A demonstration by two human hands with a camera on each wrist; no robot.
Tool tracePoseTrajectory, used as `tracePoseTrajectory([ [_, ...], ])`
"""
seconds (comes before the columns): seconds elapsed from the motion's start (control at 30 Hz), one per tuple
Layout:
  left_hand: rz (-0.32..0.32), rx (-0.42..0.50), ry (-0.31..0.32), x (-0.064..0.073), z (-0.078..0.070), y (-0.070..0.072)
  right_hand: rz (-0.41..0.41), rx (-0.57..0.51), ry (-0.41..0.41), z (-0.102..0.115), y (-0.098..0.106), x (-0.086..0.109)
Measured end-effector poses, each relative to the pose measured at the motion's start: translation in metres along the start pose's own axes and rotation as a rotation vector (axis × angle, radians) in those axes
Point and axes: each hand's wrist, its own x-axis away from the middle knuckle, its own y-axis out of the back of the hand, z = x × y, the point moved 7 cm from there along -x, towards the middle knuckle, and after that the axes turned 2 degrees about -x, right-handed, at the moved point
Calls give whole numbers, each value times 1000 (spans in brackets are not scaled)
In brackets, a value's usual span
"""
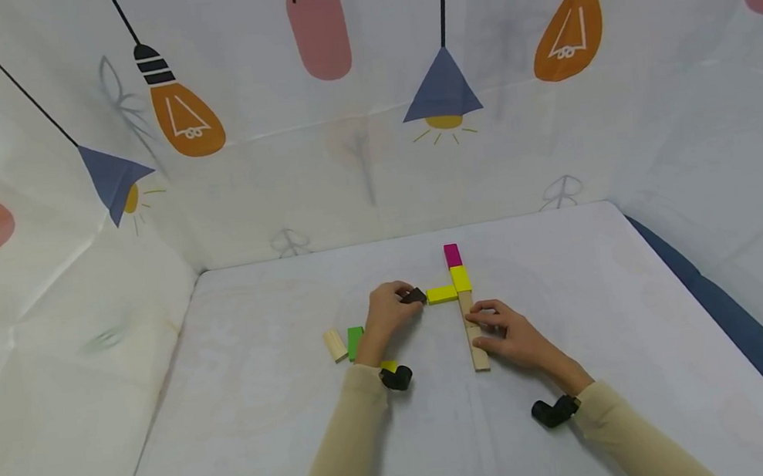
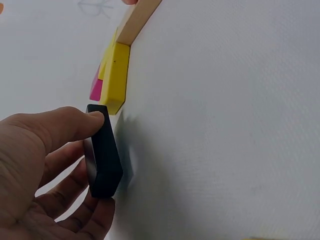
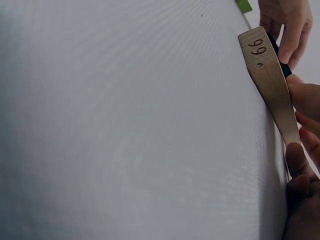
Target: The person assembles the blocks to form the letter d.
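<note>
My left hand (image 1: 389,313) pinches a black block (image 2: 105,155) between thumb and fingers, tilted just left of a sideways yellow block (image 1: 441,294). That block meets a column, made up of a magenta block (image 1: 451,255) at the far end, another yellow block (image 1: 460,278), then plain wooden blocks (image 1: 480,358) laid end to end. My right hand (image 1: 513,334) rests its fingertips and thumb on the wooden part, fingers spread along it. In the right wrist view, one wooden block (image 3: 257,47) shows printed digits. The left fingers partly cover the black block in the head view.
Left of my left forearm lie a loose wooden block (image 1: 335,346) and a green block (image 1: 355,343). Another yellow block (image 1: 389,365) is partly hidden by the left wrist. The white table (image 1: 250,453) meets a lamp-patterned sheet at the back, with blue material (image 1: 732,317) beyond its right edge.
</note>
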Motion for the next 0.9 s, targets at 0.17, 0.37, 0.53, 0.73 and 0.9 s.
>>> tracePoseTrajectory([
  [0.17, 18, -17, 2, 0, 0, 0, -4, 9, -5, 0, 1, -1],
  [0.37, 49, -23, 10, -2, 0, -3, 0, 5, -3, 0, 1, -1],
  [0.53, 53, -31, 10, -3, 3, -6, -1, 11, -1, -2, -1, 0],
  [0.73, 55, -35, 8, -2, 2, -7, -4, 8, 1, -2, -1, 0],
  [0.9, 65, -30, 12, -1, 1, -6, -4, 0, -6, -1, -1, 0],
])
